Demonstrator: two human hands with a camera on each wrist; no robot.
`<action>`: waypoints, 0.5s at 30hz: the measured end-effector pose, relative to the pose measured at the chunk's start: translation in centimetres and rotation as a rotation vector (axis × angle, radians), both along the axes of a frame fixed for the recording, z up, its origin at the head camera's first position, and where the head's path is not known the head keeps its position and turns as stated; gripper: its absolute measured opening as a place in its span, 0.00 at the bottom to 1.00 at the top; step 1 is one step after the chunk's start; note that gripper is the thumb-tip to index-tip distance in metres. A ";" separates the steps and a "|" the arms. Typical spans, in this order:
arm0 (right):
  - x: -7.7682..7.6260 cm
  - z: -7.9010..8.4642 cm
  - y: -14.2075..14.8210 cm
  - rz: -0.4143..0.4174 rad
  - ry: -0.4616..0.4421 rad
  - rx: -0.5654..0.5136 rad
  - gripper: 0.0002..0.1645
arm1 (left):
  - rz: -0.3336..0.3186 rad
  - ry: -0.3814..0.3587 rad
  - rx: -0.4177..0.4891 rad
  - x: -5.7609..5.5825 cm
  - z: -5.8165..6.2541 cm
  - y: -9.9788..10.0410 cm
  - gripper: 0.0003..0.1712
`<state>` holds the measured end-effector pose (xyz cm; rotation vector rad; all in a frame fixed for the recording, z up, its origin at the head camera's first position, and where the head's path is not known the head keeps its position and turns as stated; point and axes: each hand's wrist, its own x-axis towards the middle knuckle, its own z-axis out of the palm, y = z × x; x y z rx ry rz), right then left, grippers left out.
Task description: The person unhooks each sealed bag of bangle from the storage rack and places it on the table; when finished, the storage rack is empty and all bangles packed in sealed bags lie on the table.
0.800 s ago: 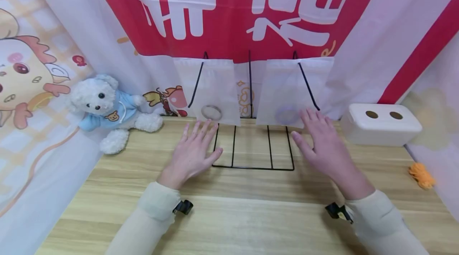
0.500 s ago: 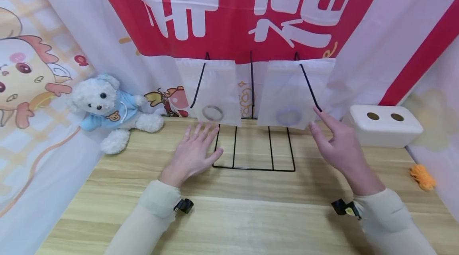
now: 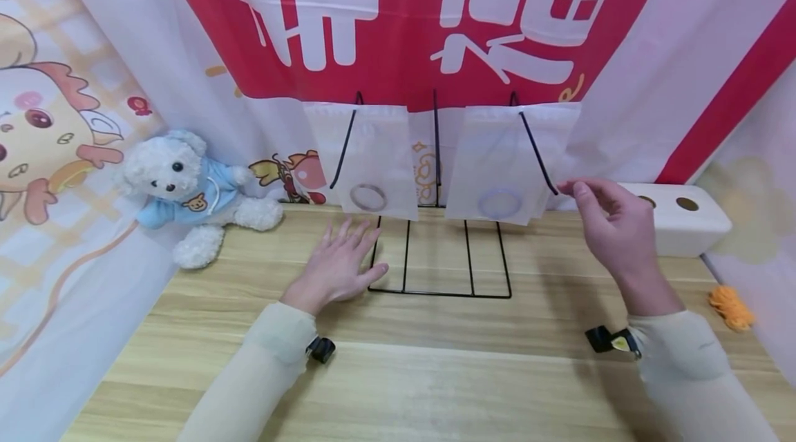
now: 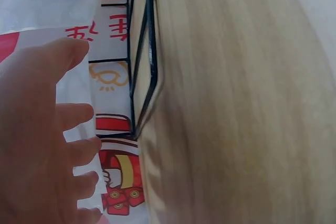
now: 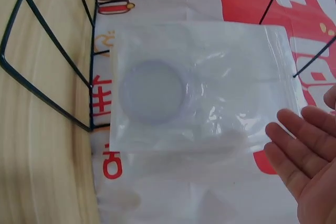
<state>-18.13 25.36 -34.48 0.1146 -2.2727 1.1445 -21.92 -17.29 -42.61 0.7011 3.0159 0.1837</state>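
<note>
A black wire rack (image 3: 439,295) stands against the back, with prongs jutting forward. On its left prong hangs a translucent zip bag (image 3: 379,159) holding a greyish ring (image 3: 368,197). Another zip bag (image 3: 497,152) hangs on the right prong, with a lilac ring (image 5: 155,92) low inside it; more bag edges show behind. My right hand (image 3: 618,231) is at that prong's tip, index fingertip right beside it and fingers loosely bent; the right wrist view shows its fingers (image 5: 296,145) near the bag's top edge. My left hand (image 3: 336,262) spreads its fingers beside the rack's base, holding nothing.
A white plush bear (image 3: 193,186) in a blue top sits at the left. To the right are a white box (image 3: 690,228) with two round holes and an orange yarn bundle (image 3: 732,307). Printed cloth (image 3: 398,27) backs the wooden table (image 3: 423,387).
My right hand has moved right, from over the right bag's lower corner to the prong's tip, its fingers bending. The left hand has barely moved.
</note>
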 end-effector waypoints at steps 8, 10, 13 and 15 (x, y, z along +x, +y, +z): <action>-0.8 0.1 0.7 0.001 -0.093 -0.010 0.24 | 0.005 -0.128 -0.012 -0.8 -0.7 0.1 0.47; -1.0 0.2 0.7 0.005 -0.099 -0.021 0.24 | 0.005 -0.149 -0.011 -0.9 -0.8 0.1 0.47; -1.2 0.3 0.8 0.017 -0.096 -0.039 0.25 | 0.001 -0.175 -0.007 -1.2 -1.1 0.0 0.46; -1.4 0.3 0.8 0.030 -0.091 -0.052 0.25 | 0.001 -0.193 -0.010 -1.3 -1.2 0.0 0.46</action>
